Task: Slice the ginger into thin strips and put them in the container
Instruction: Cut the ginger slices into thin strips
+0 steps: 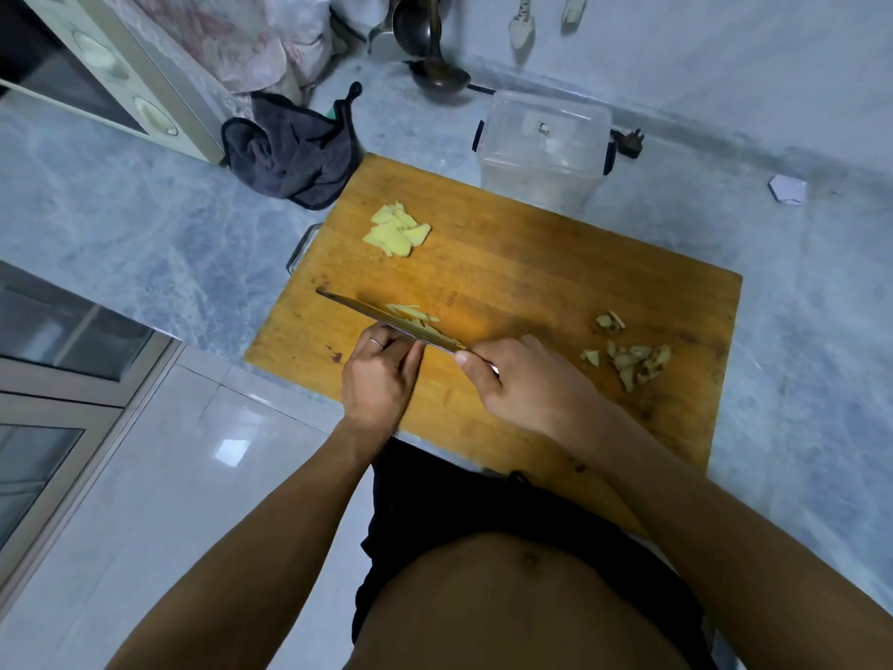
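Two bare hands work near the worn wooden cutting board's (555, 282) front edge: right hand (526, 384) grips the steel knife (386, 319), left hand (379, 374) curls fingers over pale ginger slices (415, 316), steadying them for strip cuts.

The knife (386, 319) handle was buried inside the right hand (519, 384), so couldn't see it at all. The left hand (379, 374) covered whatever ginger sat under its fingers (410, 348). The ladle (437, 65) near the tabletop's (145, 210) far edge got cut off by the frame top.
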{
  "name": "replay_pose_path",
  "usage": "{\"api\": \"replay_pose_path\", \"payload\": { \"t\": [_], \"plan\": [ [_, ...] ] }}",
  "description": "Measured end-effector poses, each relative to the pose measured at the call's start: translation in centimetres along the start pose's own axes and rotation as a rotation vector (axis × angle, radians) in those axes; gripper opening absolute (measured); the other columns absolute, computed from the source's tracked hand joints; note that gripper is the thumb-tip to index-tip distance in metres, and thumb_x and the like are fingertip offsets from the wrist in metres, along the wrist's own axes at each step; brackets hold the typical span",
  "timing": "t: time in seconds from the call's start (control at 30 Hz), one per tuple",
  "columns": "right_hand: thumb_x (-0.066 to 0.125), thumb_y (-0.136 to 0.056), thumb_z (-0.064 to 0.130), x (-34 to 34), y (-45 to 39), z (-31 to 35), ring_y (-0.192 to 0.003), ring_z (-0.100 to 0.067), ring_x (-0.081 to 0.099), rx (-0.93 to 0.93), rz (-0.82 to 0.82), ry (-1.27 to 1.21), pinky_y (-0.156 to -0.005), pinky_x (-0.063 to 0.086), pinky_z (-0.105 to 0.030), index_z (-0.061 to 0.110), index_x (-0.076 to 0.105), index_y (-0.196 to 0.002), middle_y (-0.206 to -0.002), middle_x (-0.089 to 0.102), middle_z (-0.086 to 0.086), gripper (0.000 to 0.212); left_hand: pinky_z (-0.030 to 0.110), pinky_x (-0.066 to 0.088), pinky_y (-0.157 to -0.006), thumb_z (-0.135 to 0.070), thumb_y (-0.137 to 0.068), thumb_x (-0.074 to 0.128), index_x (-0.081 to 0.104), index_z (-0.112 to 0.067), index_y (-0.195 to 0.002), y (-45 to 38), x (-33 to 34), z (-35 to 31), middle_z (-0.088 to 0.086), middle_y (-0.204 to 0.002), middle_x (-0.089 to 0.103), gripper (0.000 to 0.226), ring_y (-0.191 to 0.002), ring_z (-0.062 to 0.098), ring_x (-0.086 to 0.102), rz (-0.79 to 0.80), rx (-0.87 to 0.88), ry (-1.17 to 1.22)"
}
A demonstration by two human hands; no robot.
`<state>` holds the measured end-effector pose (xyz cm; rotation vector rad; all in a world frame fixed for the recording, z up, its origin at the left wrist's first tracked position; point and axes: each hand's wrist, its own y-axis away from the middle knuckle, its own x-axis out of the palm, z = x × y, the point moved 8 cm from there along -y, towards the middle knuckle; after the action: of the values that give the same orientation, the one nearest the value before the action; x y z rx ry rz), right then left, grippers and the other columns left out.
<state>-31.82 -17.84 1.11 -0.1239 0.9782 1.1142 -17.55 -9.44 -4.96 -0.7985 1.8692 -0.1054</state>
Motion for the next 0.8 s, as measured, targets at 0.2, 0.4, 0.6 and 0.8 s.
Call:
{"api": "replay_pose_path", "payload": {
  "t": [0.2, 0.4, 0.6, 0.8],
  "plan": [
    [0.034, -0.104, 0.048, -0.3, -0.2, 0.1, -0.059, -0.019, 0.045, -0.009, 0.011, -0.044, -0.049, 0.024, -0.033, 0.019, 0.042, -0.064, -0.063, 0.046, -0.007, 0.050, 0.030, 0.050, -0.065, -0.028, -0.096, 0.059, 0.078, -0.006, -0.091, 0.0, 0.1, 0.0, 0.008, -0.091, 0.070, 0.029, -0.095, 0.025, 0.062, -0.008, -0.007, 0.000],
    [0.037, -0.104, 0.046, 0.3, -0.4, 0.4, -0.057, -0.029, 0.048, 0.005, 0.004, -0.079, -0.050, 0.026, -0.034, 0.018, 0.041, -0.064, -0.061, 0.046, -0.010, 0.050, 0.029, 0.048, -0.061, -0.024, -0.095, 0.057, 0.076, -0.005, -0.084, 0.0, 0.1, 0.0, 0.009, -0.085, 0.066, 0.028, -0.090, 0.020, 0.056, -0.017, -0.005, 0.009],
    [0.031, -0.104, 0.050, 1.2, -1.0, 0.6, -0.072, -0.030, 0.054, 0.028, -0.001, -0.004, -0.055, 0.034, -0.034, 0.020, 0.049, -0.076, -0.073, 0.051, -0.006, 0.045, 0.030, 0.048, -0.057, -0.021, -0.092, 0.059, 0.073, -0.004, -0.080, 0.1, 0.1, 0.2, 0.012, -0.084, 0.066, 0.025, -0.087, 0.025, 0.057, -0.023, -0.005, -0.009],
    [0.032, -0.104, 0.050, 1.1, -0.3, 0.6, -0.083, -0.035, 0.055, 0.029, -0.037, -0.014, -0.062, 0.041, -0.037, 0.022, 0.051, -0.079, -0.076, 0.053, -0.005, 0.042, 0.029, 0.047, -0.056, -0.022, -0.091, 0.059, 0.075, -0.008, -0.083, 0.2, 0.2, 0.0, 0.011, -0.089, 0.068, 0.023, -0.090, 0.023, 0.056, 0.001, -0.016, -0.027]
  ]
}}
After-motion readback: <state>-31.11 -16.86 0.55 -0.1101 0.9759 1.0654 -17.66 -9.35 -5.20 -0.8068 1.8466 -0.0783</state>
